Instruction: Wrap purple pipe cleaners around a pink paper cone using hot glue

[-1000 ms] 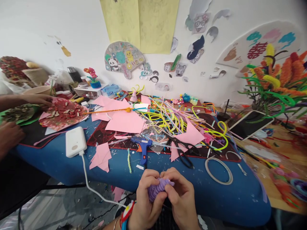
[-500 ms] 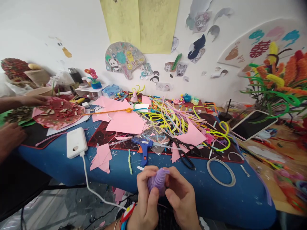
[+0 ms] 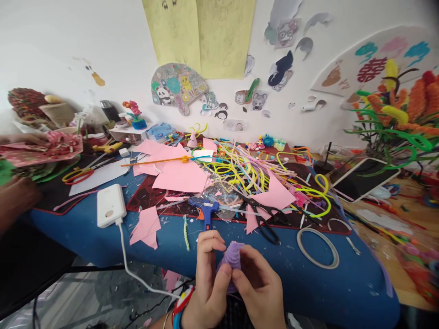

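Head view shows both hands low, in front of the blue table (image 3: 308,292). The left hand (image 3: 209,278) and the right hand (image 3: 257,285) pinch a purple coiled piece (image 3: 232,256) between them; the left thumb presses its side, the right fingers close over its lower part, which is hidden, so its full shape is perhaps a cone. On the table just beyond the piece lies a blue glue gun (image 3: 206,211), to its right black scissors (image 3: 262,217), to its left a white charger (image 3: 110,205).
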Demonstrator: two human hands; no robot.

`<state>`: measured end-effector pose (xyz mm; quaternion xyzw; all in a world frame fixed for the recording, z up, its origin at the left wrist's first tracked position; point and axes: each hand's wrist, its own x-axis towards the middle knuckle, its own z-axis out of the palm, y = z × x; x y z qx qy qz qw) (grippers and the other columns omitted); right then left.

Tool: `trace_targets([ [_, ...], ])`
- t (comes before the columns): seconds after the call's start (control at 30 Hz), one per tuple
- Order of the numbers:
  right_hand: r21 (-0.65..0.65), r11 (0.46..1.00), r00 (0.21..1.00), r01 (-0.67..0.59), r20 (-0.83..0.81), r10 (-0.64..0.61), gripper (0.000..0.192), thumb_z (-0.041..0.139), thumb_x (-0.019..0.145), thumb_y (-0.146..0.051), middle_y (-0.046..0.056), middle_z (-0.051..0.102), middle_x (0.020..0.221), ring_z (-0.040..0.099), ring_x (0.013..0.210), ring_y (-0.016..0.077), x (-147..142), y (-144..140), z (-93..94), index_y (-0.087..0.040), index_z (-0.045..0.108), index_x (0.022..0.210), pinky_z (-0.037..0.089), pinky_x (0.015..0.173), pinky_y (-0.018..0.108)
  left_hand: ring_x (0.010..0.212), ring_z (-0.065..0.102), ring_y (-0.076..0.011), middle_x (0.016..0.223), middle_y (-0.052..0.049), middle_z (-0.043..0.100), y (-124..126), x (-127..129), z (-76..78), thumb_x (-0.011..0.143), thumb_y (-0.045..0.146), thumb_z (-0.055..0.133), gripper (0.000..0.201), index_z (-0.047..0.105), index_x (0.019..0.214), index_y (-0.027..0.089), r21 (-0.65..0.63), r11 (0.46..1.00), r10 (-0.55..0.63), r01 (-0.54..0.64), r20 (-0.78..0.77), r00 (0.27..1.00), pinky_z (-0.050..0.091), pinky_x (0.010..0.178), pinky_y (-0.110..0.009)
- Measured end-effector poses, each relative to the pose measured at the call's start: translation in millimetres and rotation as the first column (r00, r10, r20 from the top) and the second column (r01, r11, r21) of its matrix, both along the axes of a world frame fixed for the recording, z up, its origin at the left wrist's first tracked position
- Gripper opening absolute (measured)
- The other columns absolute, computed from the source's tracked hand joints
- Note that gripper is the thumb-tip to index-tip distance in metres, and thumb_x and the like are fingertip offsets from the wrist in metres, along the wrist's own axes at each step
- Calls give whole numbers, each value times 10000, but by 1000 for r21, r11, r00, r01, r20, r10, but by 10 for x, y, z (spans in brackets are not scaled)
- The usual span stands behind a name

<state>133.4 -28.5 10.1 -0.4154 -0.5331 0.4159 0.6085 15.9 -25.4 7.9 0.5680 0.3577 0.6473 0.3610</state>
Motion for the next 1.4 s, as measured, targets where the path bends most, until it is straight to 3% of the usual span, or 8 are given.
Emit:
trace_targets([
  [0.13,-91,992,996,-83,-41,79,270,794,852,-417,88,820,976,788,820,256,34,-12,64,-239,792,1056,670,695,309,1085,481,-231,1155,-77,485,63,-38,-9,1036,253,453,232,536,1250,277,85,995,-54,59,-51,997,456,944,-330],
  [0.27,-127,990,997,-65,-59,58,292,781,856,-470,89,815,972,785,826,251,-2,-37,135,-229,800,1021,668,701,292,1064,473,-227,1124,-62,487,72,-36,6,1044,262,422,213,520,1231,294,84,993,-76,80,-43,996,446,932,-333],
  [0.53,-15,991,990,-134,-56,133,164,761,893,-306,69,796,961,780,836,219,16,-39,175,-253,794,1045,658,730,249,977,475,-243,1048,-53,497,77,-57,-26,1036,329,419,152,514,1151,300,60,994,-92,95,-53,994,452,874,-379],
  [0.7,29,991,989,-133,-65,134,198,755,885,-212,43,782,969,767,835,194,-6,-59,151,-290,773,1066,645,728,225,969,484,-241,1034,-52,505,64,-41,-17,1036,334,425,143,510,1147,303,59,994,-89,91,-35,995,463,853,-373],
  [0.9,65,997,999,32,-34,-30,344,739,842,-165,32,755,1007,743,841,187,-88,-102,63,-300,690,1155,633,749,246,971,503,-239,1028,-50,525,26,-7,-56,1027,321,439,151,539,1136,289,49,997,-53,53,8,999,463,857,-362],
  [1.1,248,968,998,36,37,-46,337,619,835,-131,4,692,902,683,728,162,-118,-30,85,-295,596,1129,594,666,243,946,492,-236,1003,-46,521,-9,82,-98,1028,306,405,166,540,1120,277,85,996,-22,18,45,999,465,823,-351],
  [1.4,368,920,980,137,86,-180,281,556,848,-192,17,650,869,662,645,170,-149,-20,-7,-248,555,1123,574,588,273,869,468,-251,916,-45,509,36,106,-170,1019,395,340,241,525,1046,243,204,978,43,-45,13,999,429,798,-409],
])
